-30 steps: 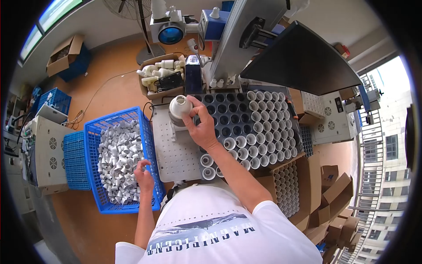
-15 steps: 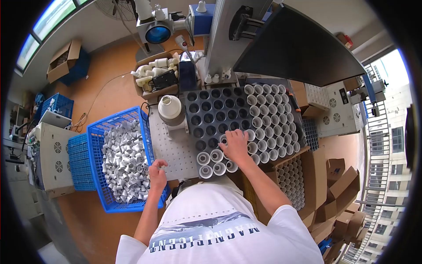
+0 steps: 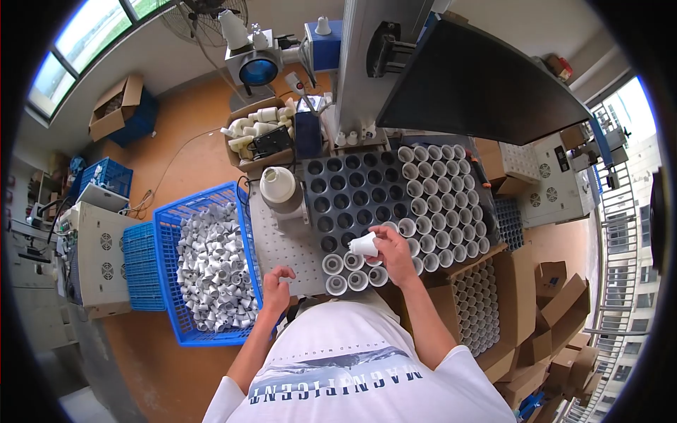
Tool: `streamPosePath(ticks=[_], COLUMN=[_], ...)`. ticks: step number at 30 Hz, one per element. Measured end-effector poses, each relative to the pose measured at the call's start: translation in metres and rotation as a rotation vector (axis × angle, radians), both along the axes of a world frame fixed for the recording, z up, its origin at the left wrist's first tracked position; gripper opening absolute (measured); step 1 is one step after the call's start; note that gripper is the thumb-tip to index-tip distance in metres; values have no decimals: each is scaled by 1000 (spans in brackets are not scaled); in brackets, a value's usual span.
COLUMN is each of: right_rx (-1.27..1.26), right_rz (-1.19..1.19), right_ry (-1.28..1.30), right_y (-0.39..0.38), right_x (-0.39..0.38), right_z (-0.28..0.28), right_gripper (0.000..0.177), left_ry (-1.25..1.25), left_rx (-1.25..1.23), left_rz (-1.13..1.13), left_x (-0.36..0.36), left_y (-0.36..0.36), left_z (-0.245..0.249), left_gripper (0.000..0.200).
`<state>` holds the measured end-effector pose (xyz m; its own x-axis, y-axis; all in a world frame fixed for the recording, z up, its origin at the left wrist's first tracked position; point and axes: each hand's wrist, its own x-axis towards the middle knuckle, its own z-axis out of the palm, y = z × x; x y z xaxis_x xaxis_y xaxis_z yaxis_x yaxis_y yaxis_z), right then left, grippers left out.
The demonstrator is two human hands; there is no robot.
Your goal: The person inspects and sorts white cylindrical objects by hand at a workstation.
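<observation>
My right hand [image 3: 399,255] grips a white cup-shaped plastic part [image 3: 363,244], held tilted on its side above the front of the black tray [image 3: 343,228]. The tray has rows of round holes. Similar white cups [image 3: 442,203] stand mouth-up in its right-hand rows, and several more [image 3: 357,280] sit along the front edge below my right hand. My left hand [image 3: 277,287] hovers over the front of the perforated metal plate [image 3: 300,264], fingers loosely curled and apart, with nothing visible in them. Left of it is a blue basket [image 3: 168,271] heaped with white cone-shaped parts [image 3: 215,271].
A machine with a dark lens [image 3: 259,70] and a metal column [image 3: 381,77] rise behind the tray. A black monitor [image 3: 486,84] overhangs the back right. A white, grey-based fixture [image 3: 280,187] stands on the plate. To the right, a cardboard box [image 3: 518,289] holds more cups.
My right hand has lifted a white cup from the tray and drawn it slightly toward me, turning it sideways. My left hand stays near the plate's front edge. The whole view has shifted a little.
</observation>
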<state>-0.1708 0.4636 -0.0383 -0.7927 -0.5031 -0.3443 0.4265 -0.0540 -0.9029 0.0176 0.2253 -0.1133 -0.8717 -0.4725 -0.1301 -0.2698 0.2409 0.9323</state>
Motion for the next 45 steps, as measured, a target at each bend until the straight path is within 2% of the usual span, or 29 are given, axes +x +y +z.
streamPosePath(ticks=[5,8,9,13,20,25,29,33,36,39,45], right_rx=[-296,-351,-334,-421,-393,-381,-439,-503,-537,-523,-552], right_rz=[79,98,73,-64,5,-18,-66,-96,-14,29,57], right_ry=[-293,-308,-271,-305,-358,-450,-538,-731,-756,-665,-584], right_y=[-10,-10,-12,-16,-27,-27,-27,-26,-22,-21,-22], right_x=[51,49,45,39,55,54,51,48,49,53,54], right_z=[-25,-22,-14,-16,-23,-17,-22,-9,-14,-13,-9], right_gripper=[38,37,29,17,25,12,19,25,28,33,20], left_ry=[-10,-28,-32,0,14,21,22,9,-1,6,16], left_rx=[12,7,6,16,13,4,0,0,-4,-18,-19], left_rz=[-12,-38,-47,-37,-60,-50,-45,-37,-41,-52,-66], left_x=[3,2,2,3,8,13,14,15,14,14,12], left_y=[-2,-1,0,0,-4,-5,-3,-2,-2,-2,0], left_z=[-3,1,1,1,6,1,2,1,2,0,-2], left_gripper=[32,32,33,29,29,29,29,29,28,28,28])
